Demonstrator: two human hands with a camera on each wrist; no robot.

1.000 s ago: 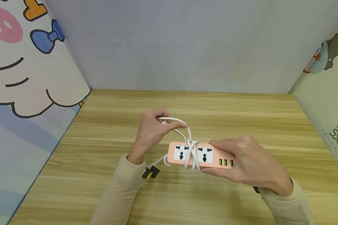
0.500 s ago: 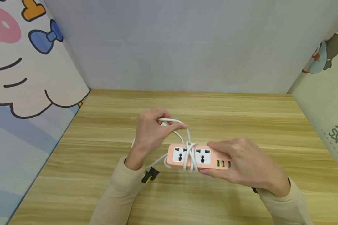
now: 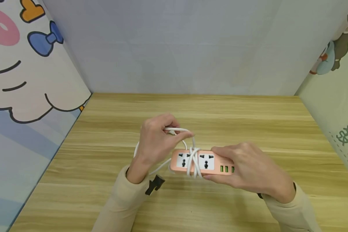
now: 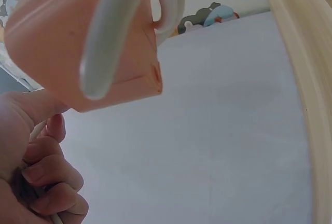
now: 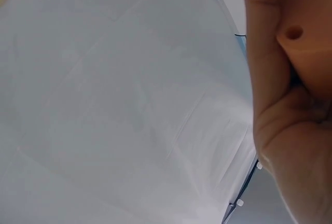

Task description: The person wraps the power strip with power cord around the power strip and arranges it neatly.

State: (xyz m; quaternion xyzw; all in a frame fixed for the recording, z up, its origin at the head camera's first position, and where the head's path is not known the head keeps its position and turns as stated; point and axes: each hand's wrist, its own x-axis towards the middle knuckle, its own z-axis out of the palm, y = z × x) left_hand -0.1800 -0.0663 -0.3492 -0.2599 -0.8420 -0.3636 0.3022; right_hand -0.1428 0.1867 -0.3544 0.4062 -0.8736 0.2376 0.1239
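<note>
A peach power strip (image 3: 217,163) with white socket panels and green-lined USB ports is held above the table. My right hand (image 3: 252,169) grips its right end, thumb and fingers on opposite long edges. White cord (image 3: 179,129) crosses around the strip's middle in several turns. Beyond the strip's left half, my left hand (image 3: 156,141) pinches a stretch of this cord. The left wrist view shows that hand's curled fingers (image 4: 54,175) near the strip's underside. What lies inside the left palm is mostly hidden. In the right wrist view the right hand (image 5: 275,89) wraps the strip's end.
The wood-grain table (image 3: 235,116) lies under both hands. A pale grey wall panel (image 3: 177,48) stands behind it, with cartoon-printed panels (image 3: 40,80) on the sides. A black object (image 3: 155,184) sits at the left wrist, and more cord (image 3: 162,166) trails near it.
The strip and right hand have shifted slightly left in the head view. My left hand has come a little lower and closer to the strip, still pinching the cord.
</note>
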